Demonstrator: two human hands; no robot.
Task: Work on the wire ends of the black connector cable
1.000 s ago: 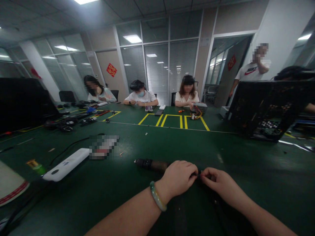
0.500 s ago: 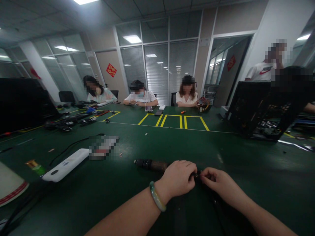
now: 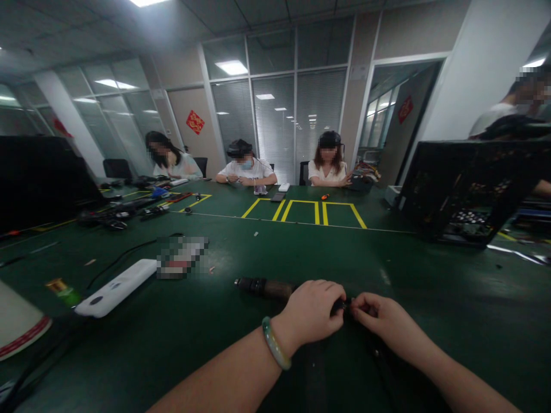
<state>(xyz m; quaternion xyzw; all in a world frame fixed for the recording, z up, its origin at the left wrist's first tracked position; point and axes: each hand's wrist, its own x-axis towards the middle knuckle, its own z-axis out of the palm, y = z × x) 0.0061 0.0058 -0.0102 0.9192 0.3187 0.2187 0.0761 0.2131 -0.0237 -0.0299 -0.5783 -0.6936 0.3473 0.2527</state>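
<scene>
A dark cylindrical tool with a black, metal-tipped end lies across the green table. My left hand, with a jade bangle on its wrist, is wrapped round the right part of this tool. Close beside it on the right, my right hand pinches something small and dark at the tool's end, too hidden to name. A dark cable runs down the table below my right hand.
On the left are a white power strip, a small green bottle and a pale cup-like object. Black computer cases stand at the right. Cables lie at the far left. Several people sit or stand beyond.
Both my hands have hardly moved. The standing person at the right has shifted further right and lower. Across the table, the person at the right has moved a bundle of wires rightward.
</scene>
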